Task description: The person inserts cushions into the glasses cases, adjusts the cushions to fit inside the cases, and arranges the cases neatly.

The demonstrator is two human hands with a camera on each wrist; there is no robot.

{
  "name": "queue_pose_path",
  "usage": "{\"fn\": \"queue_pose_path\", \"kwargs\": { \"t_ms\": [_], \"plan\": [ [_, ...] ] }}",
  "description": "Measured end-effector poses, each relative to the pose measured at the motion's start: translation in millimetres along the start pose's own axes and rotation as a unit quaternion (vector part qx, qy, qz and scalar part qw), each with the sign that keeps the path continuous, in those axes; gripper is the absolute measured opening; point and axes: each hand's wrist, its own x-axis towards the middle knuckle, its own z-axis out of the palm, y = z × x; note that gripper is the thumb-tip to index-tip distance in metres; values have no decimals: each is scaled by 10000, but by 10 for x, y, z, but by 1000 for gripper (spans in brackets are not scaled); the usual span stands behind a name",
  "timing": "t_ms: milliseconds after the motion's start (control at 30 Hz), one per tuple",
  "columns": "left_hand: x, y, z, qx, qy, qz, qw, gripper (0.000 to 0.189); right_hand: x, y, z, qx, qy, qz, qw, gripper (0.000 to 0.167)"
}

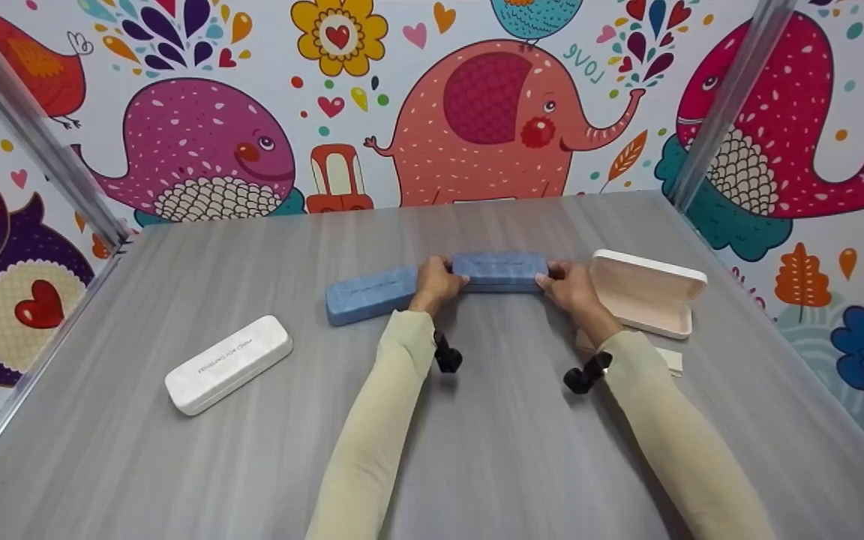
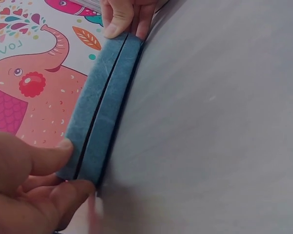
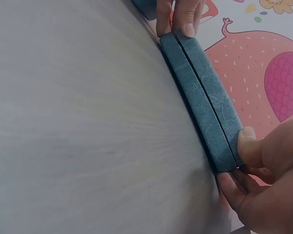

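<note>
A closed blue glasses case is held between both hands near the middle of the table. The left hand grips its left end, and the right hand grips its right end. In the left wrist view the seam of the blue glasses case shows as a thin dark line, with thumb and fingers pinching each end. The right wrist view shows the same blue glasses case from its other end. A second blue glasses case lies closed beside the left hand.
A white glasses case lies closed at the left. An open white glasses case with a pale pink lining stands right of the right hand. A cream cloth lies partly under the right forearm. A printed wall borders the table's back.
</note>
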Motion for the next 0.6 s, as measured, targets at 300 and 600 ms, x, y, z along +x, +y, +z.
{"fn": "queue_pose_path", "kwargs": {
  "t_ms": [300, 600],
  "plan": [
    [-13, 3, 14, 77, 157, 108, 9998, 17, 1, -32, -23, 82, -131, 339, 9993, 46],
    [-26, -23, 27, -234, 117, 229, 9994, 23, -60, -121, -15, 275, -96, 703, 9971, 50]
  ]
}}
